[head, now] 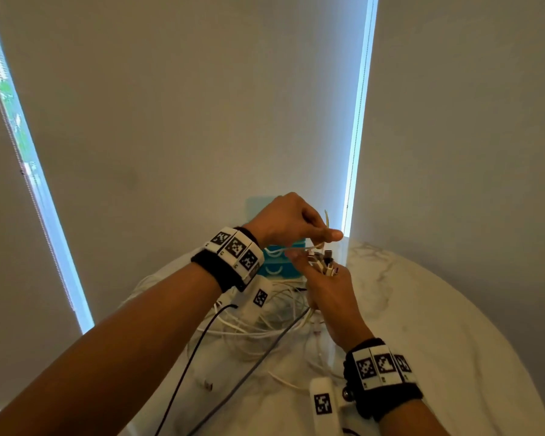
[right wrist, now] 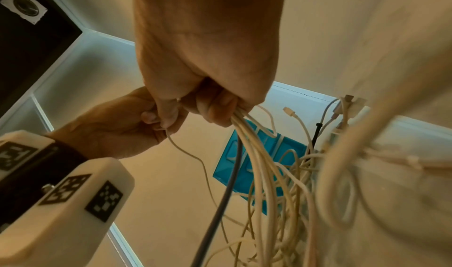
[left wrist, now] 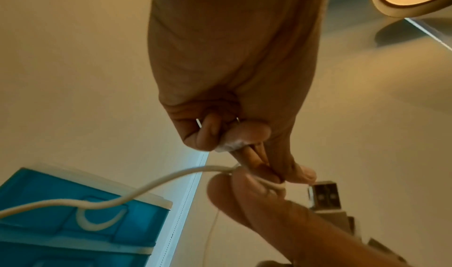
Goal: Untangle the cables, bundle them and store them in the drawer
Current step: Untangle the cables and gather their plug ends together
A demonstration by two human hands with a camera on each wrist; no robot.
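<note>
While the right hand (head: pixel 328 287) keeps its fingers curled round a gathered bunch of cables (right wrist: pixel 259 155), plug ends sticking up above the fist at frame centre of the head view, the left hand (head: pixel 287 220) sits just above it w/ thumb and forefinger pinching one thin white cable (left wrist: pixel 151 184) near its end. Both hands are closed on cable; neither is free. In the left wrist view a USB plug (left wrist: pixel 324 195) shows at lower right, beside the right thumb. Most of the tangle (head: pixel 265 322) lies on the white marble table (head: pixel 422 309), below and between the wrists, incl. a grey lead (head: pixel 249 369) and a black one (head: pixel 186 369) running toward the lower edge of the frame. The blue drawer unit (head: pixel 276 262) stands behind the hands, partly hidden; its drawers look closed, though that is hard to tell.

Judged step: pulling one end out of the knot to add it to the bunch. To do it well: pull the pinched cable slowly along its own line, not sideways, so loops don't cinch. The right hand should hold the bunch firm but let the strand slide. If it snags, back off, follow the loop by eye, feed the plug through. Keep plug ends level, so bundling is easy later. Risk: yanking tightens the rest on the table.
</note>
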